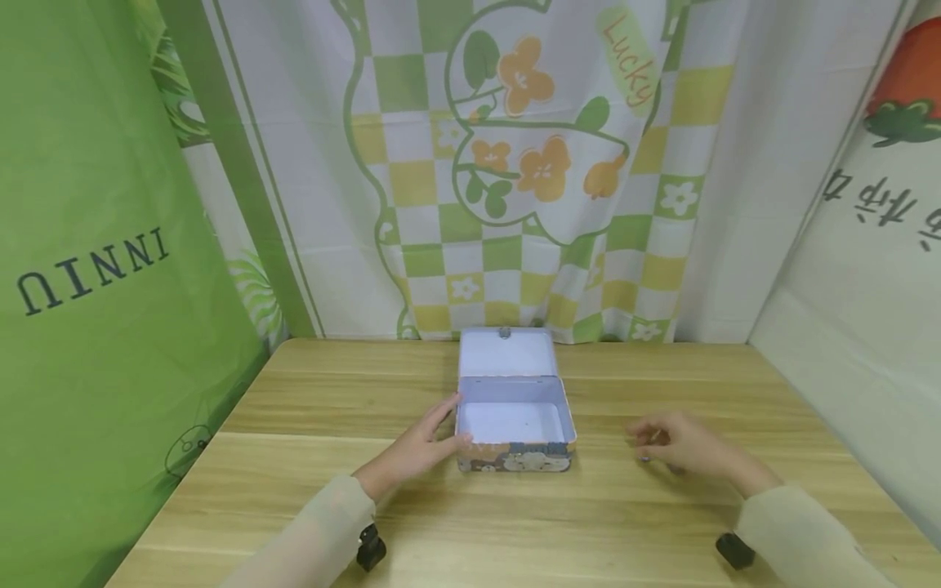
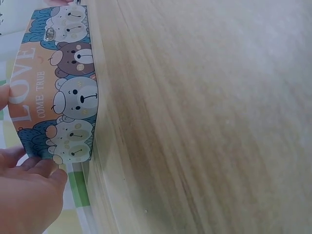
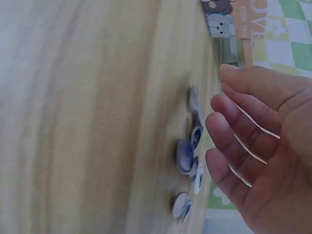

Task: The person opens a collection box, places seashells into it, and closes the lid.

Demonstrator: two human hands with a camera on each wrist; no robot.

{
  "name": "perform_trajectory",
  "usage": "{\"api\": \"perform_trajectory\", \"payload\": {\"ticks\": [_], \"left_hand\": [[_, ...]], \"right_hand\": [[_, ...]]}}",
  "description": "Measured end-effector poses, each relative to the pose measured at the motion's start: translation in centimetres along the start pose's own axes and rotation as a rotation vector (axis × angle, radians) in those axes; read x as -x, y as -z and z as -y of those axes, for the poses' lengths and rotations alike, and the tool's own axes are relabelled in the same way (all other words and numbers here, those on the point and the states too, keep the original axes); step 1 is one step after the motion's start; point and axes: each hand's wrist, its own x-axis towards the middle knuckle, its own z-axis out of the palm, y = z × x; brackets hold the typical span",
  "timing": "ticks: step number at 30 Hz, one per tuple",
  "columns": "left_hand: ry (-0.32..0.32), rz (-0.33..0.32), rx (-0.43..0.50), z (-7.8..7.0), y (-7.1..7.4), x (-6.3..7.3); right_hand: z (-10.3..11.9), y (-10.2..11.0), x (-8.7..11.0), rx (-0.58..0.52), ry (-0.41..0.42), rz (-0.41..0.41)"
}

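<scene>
An open tin box [image 1: 517, 457] with bears and "LOVE COME TRUE" on its front stands mid-table, its hinged lid [image 1: 507, 353] raised at the back. Only its pale floor shows inside. My left hand [image 1: 421, 449] holds the box at its front left corner, thumb at the front rim and fingers along the left side. To the right of the box, my right hand [image 1: 680, 445] hovers low over the table, fingers loosely bent and apart. Beside those fingers, several small round shell-like pieces [image 3: 185, 157], pale and bluish purple, are blurred; the hand mostly hides them in the head view.
The wood-grain table [image 1: 331, 392] extends on both sides of the box. A patterned curtain [image 1: 412, 204] hangs close behind its back edge. A green cloth [image 1: 110, 367] borders the left side and a white printed cloth [image 1: 845, 302] the right.
</scene>
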Motion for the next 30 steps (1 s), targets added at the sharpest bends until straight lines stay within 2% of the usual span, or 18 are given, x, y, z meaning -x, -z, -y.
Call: {"api": "perform_trajectory", "payload": {"ticks": [5, 13, 30], "left_hand": [[-0.002, 0.006, 0.011, -0.05, 0.01, 0.01], [0.016, 0.003, 0.005, -0.06, 0.01, -0.10], [0.015, 0.018, 0.014, -0.32, 0.19, -0.04]], "right_hand": [[-0.21, -0.47, 0.56, 0.088, -0.033, -0.004], [-0.19, -0.65, 0.94, 0.125, -0.041, -0.025], [-0.05, -0.56, 0.67, 0.090, -0.076, -0.048]]}}
